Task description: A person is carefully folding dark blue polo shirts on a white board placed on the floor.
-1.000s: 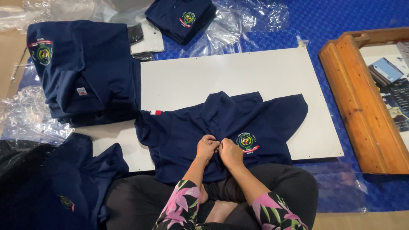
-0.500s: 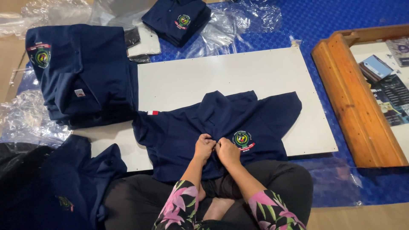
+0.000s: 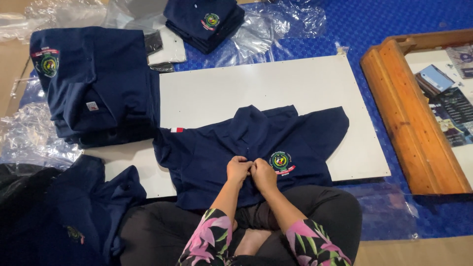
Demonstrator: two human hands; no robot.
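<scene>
— Navy knit, soft and floppy: the polo shirt (image 3: 256, 152) lies front up on the white board (image 3: 276, 88), its hem spilling off the near edge onto the person's lap. Both hands meet at the placket, just left of the round embroidered crest (image 3: 280, 161).

— Holding what, exactly?

— The left hand (image 3: 238, 168) and the right hand (image 3: 263, 173) are both clenched on a pinch of cloth at the shirt's front opening, knuckles touching. Whether a button sits between the fingers, I cannot tell; it is too small.

— What could go wrong?

— My guess: the fabric is limp, so a tug at the placket could drag the collar crooked and rumple the spread sleeves. The board looks smooth, which would let the shirt slide toward the lap.

— And around it?

— Left of the board, overlapping its edge, a thick stack of folded shirts (image 3: 93, 83) of the same navy. Beyond the board's far edge, a smaller folded pile (image 3: 204, 22) rests on crinkled clear plastic (image 3: 286, 24). Right of the board, a glossy wooden frame (image 3: 409, 113) lies on the blue textured mat (image 3: 374, 24).
</scene>
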